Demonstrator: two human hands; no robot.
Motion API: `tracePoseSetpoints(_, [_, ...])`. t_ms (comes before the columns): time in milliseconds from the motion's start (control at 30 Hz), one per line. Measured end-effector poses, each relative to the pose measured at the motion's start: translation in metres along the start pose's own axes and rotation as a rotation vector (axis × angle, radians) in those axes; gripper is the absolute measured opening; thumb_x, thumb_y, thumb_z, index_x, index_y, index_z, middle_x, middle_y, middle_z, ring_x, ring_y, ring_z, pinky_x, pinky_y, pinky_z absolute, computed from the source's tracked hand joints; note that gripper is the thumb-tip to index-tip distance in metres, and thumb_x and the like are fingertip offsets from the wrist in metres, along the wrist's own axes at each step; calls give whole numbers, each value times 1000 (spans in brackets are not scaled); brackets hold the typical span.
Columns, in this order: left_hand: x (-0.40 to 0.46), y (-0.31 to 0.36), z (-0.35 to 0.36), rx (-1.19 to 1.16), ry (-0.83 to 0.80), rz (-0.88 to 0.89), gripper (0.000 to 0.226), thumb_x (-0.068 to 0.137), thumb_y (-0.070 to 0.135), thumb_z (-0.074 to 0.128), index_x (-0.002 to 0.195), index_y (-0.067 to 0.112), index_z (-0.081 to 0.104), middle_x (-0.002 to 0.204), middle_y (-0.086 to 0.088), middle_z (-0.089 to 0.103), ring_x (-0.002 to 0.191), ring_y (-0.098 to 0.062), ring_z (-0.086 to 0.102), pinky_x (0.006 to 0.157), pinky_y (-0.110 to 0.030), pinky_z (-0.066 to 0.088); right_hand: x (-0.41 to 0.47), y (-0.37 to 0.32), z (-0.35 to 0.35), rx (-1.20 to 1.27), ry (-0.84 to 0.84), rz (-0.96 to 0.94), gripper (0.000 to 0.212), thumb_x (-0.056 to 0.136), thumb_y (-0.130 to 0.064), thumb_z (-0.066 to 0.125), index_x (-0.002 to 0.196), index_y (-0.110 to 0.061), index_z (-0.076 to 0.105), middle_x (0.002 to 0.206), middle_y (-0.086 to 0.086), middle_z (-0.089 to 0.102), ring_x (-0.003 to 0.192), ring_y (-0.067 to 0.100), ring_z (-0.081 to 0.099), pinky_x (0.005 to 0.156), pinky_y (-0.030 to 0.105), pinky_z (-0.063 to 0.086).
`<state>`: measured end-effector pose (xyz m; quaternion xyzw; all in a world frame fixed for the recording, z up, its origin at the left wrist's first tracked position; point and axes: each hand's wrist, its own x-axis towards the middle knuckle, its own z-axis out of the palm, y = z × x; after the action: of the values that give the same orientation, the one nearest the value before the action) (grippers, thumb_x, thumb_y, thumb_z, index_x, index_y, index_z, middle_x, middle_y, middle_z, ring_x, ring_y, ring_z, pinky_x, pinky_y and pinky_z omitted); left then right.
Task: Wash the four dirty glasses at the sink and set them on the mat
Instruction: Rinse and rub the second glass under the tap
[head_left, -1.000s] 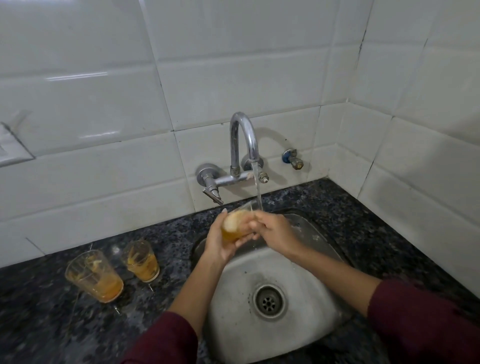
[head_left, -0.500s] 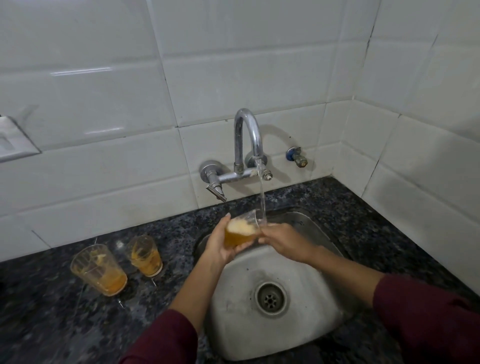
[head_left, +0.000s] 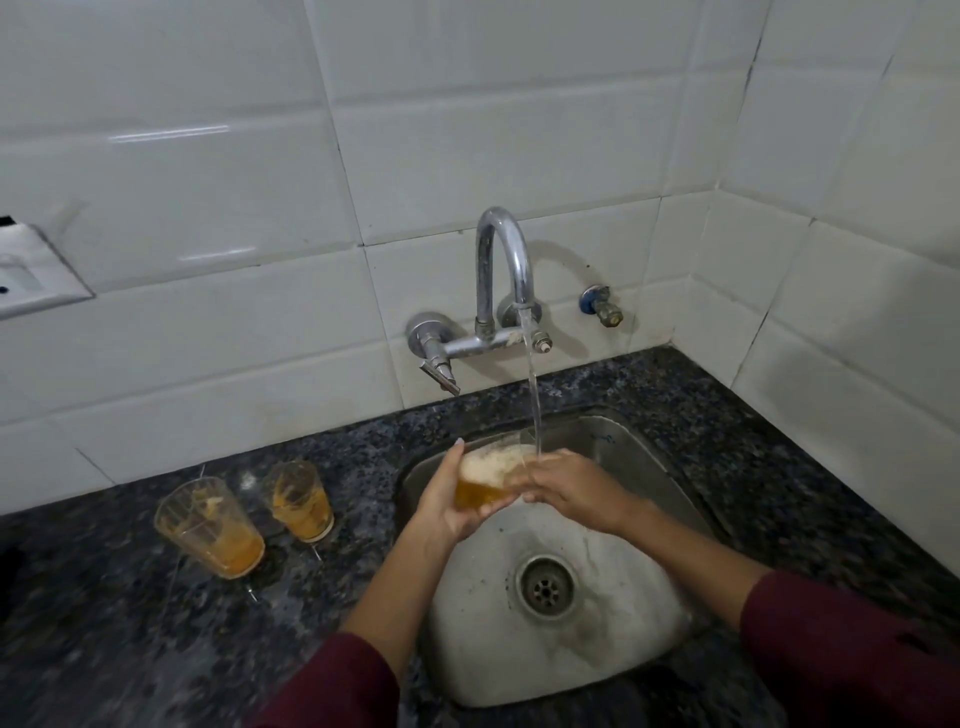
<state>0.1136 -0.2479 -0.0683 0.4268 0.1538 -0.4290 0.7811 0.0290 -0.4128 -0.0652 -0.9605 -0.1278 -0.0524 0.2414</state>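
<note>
Place: a home kitchen
Signs: steel sink (head_left: 623, 639), wall tap (head_left: 501, 280), white tiles (head_left: 467, 104), speckled stone bench (head_left: 104, 623)

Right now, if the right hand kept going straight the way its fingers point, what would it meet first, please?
The right hand points left toward the glass, which its fingers already appear to touch; past it lies the left hand gripping that glass. Depth is hard to judge from this one view.
</note>
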Motion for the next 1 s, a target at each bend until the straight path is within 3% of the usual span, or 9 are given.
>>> tracePoseSetpoints(100, [3, -3, -10, 228, 34, -66, 51, 95, 51, 41, 96, 5, 64, 84, -19, 70, 80, -32, 63, 66, -44, 56, -2, -10, -1, 307, 90, 116, 15, 85, -15, 65, 98, -13, 72, 99, 2, 72, 93, 6, 64, 81, 22, 50])
tracePoseSetpoints(167, [2, -7, -13, 334, 31, -65, 36, 96, 36, 46, 99, 5, 63, 79, -15, 68, 68, -28, 64, 56, -34, 55, -1, -18, -1, 464, 168, 202, 7, 86, -12, 64, 86, -13, 70, 80, -5, 69, 76, -3, 61, 69, 17, 48])
tracePoseSetpoints(233, [0, -12, -16, 402, -30, -91, 31, 94, 30, 50, 106, 5, 63, 79, -14, 69, 68, -27, 66, 54, -32, 56, -1, -22, -1, 578, 147, 298, 13, 89, -10, 58, 83, -17, 67, 74, -8, 64, 68, -3, 56, 64, 16, 43])
tracePoseSetpoints(333, [-8, -19, -19, 552, -182, -282, 63, 92, 60, 38, 110, 6, 65, 97, -21, 68, 79, -37, 68, 62, -42, 59, -8, -23, 4, 873, 94, 461, 22, 94, -7, 47, 80, -12, 63, 62, -7, 60, 59, 6, 48, 54, 20, 33])
tracePoseSetpoints(467, [-10, -26, -28, 650, -309, -428, 78, 87, 70, 32, 122, 6, 60, 105, -24, 65, 70, -36, 69, 64, -41, 59, -24, -22, 20, 1235, 61, 646, 23, 95, -12, 43, 82, -11, 62, 56, -6, 60, 50, 5, 48, 49, 21, 28])
tracePoseSetpoints(633, [-8, -31, -37, 717, -276, -502, 86, 87, 67, 38, 139, -2, 42, 113, -31, 55, 67, -39, 69, 60, -42, 58, -35, -26, 35, 1348, 58, 773, 24, 96, -14, 44, 80, -11, 62, 57, -4, 62, 48, 7, 51, 49, 22, 29])
tracePoseSetpoints(800, [-17, -30, -33, 758, -286, -505, 84, 84, 65, 40, 135, -2, 47, 105, -28, 60, 64, -36, 69, 60, -39, 59, -40, -28, 39, 1397, 30, 787, 26, 96, -15, 42, 79, -13, 62, 56, -6, 60, 49, 6, 50, 52, 24, 28])
tracePoseSetpoints(900, [-23, -28, -30, 755, -299, -484, 84, 82, 69, 38, 131, 2, 52, 99, -21, 67, 66, -31, 70, 58, -34, 58, -38, -25, 36, 1393, 52, 720, 26, 96, -13, 42, 80, -11, 62, 60, -2, 60, 53, 9, 50, 54, 25, 29])
tracePoseSetpoints(1000, [-25, -24, -28, 657, -378, -444, 83, 77, 77, 38, 125, 13, 58, 108, -19, 65, 78, -32, 70, 59, -32, 58, -33, -21, 27, 1409, 114, 532, 26, 95, -7, 40, 81, -9, 62, 61, -1, 60, 59, 10, 51, 60, 26, 33])
